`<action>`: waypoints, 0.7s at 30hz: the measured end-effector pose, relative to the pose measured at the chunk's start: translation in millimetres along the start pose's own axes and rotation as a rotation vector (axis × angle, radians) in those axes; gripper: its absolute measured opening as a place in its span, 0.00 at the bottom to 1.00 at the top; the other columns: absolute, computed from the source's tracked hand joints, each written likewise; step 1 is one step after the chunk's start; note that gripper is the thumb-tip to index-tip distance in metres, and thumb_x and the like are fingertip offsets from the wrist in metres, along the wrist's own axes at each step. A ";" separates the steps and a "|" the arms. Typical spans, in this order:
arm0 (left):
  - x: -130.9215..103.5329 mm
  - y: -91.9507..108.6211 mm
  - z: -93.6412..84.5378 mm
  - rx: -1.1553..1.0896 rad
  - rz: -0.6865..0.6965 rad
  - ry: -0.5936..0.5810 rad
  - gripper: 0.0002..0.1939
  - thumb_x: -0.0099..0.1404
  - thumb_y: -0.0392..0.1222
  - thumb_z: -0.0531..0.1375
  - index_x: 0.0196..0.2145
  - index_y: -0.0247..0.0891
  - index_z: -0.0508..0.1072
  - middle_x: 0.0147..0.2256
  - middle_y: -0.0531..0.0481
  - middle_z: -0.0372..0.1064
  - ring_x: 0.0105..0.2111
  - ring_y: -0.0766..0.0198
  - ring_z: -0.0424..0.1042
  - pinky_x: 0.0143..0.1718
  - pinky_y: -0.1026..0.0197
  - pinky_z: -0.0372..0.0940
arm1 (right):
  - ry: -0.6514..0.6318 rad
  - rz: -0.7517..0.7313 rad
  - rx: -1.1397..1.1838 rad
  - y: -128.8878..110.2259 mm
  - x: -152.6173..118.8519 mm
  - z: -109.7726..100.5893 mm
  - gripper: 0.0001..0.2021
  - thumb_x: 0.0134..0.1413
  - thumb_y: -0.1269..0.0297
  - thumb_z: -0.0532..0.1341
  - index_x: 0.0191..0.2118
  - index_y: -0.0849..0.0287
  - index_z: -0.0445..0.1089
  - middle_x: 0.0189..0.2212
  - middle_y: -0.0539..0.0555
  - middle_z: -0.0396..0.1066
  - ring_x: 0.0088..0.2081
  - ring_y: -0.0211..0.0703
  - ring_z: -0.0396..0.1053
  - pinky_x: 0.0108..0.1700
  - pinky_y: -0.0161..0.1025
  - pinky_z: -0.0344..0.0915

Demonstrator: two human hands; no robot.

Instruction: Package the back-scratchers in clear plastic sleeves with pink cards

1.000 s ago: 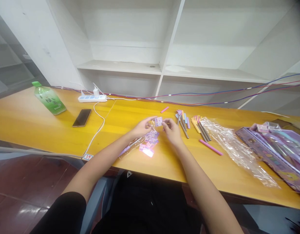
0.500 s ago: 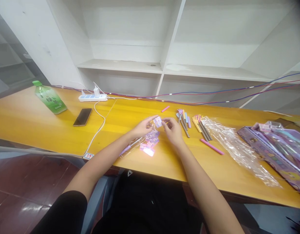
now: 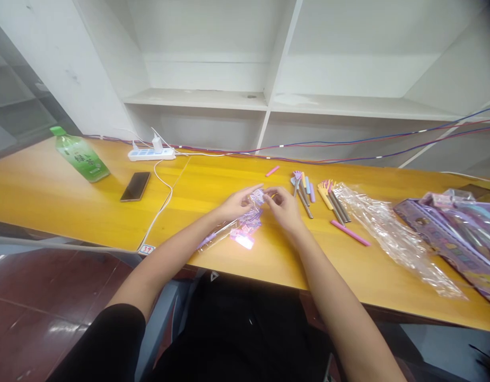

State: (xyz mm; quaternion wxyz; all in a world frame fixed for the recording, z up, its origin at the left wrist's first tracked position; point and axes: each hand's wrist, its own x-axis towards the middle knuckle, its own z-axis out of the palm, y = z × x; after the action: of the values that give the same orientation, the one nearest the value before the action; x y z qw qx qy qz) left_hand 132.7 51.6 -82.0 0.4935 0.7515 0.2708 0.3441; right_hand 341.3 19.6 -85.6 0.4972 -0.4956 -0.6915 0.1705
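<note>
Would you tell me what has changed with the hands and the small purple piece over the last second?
Both hands have sunk a little toward the table: the left hand and right hand still pinch the small purple piece between them, now lower, just above the pile of purple pieces. Nothing was let go. The pens, phone and green bottle lie as before; their slight shift comes from the camera.

My yellow wooden surface (image 3: 70, 207) runs across the view from 9 to 3 o'clock. Behind it, at 12 o'clock, stands a white shelf unit (image 3: 269, 101) with a central upright divider and bare compartments. A white wall (image 3: 89, 69) rises at 10 o'clock. Dark red glossy floor tiles (image 3: 38, 313) show at 8 o'clock, catching pale reflections. The light is even and soft.
</note>
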 end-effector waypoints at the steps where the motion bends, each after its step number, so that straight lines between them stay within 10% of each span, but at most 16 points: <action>1: 0.0 -0.7 0.6 -0.015 -0.008 -0.005 0.41 0.63 0.34 0.61 0.72 0.42 0.58 0.44 0.46 0.76 0.31 0.69 0.69 0.35 0.67 0.65 | 0.012 -0.004 -0.013 0.2 0.0 0.7 0.13 0.65 0.52 0.61 0.43 0.55 0.74 0.37 0.54 0.73 0.30 0.44 0.66 0.37 0.43 0.65; 21: 2.9 -4.7 1.7 -0.123 -0.093 0.065 0.41 0.62 0.34 0.64 0.71 0.40 0.61 0.50 0.42 0.77 0.36 0.66 0.74 0.42 0.62 0.69 | 0.068 0.018 -0.051 5.8 1.0 1.5 0.12 0.66 0.53 0.59 0.43 0.56 0.73 0.39 0.56 0.74 0.32 0.45 0.66 0.40 0.45 0.65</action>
State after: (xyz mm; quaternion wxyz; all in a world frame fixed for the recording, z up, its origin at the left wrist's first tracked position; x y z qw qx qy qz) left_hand 135.5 54.6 -86.1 0.5451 0.6948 0.2995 0.3612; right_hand 343.0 23.4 -90.0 0.5061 -0.5197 -0.6738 0.1405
